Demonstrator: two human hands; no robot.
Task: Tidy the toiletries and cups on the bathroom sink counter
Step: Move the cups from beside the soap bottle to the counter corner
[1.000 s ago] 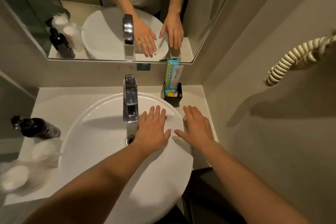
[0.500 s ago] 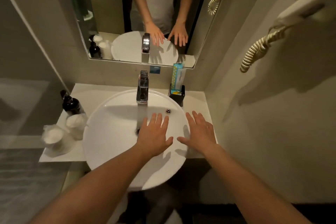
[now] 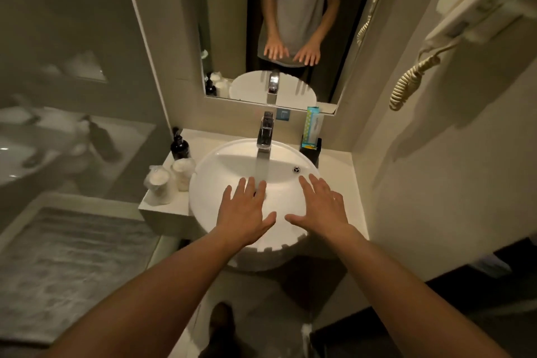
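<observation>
My left hand (image 3: 246,209) and my right hand (image 3: 321,206) hover flat, palms down and fingers spread, over the front half of the round white sink bowl (image 3: 215,171); neither holds anything. On the left of the pale counter (image 3: 343,183) stand two plastic-wrapped cups (image 3: 158,183) (image 3: 183,173) side by side, with a dark pump bottle (image 3: 179,146) just behind them. At the back right corner a black holder (image 3: 311,151) carries upright toiletry packets (image 3: 312,128), one blue and yellow.
A chrome tap (image 3: 266,135) rises behind the bowl. The mirror (image 3: 290,23) above reflects a person and both hands. A wall hairdryer with a coiled cord (image 3: 406,84) hangs on the right wall. A grey bath mat (image 3: 66,264) lies on the floor at left.
The view has pulled back and up from the sink, so more floor, mirror and wall show. Both hands stay spread over the bowl, drifting toward its front edge.
</observation>
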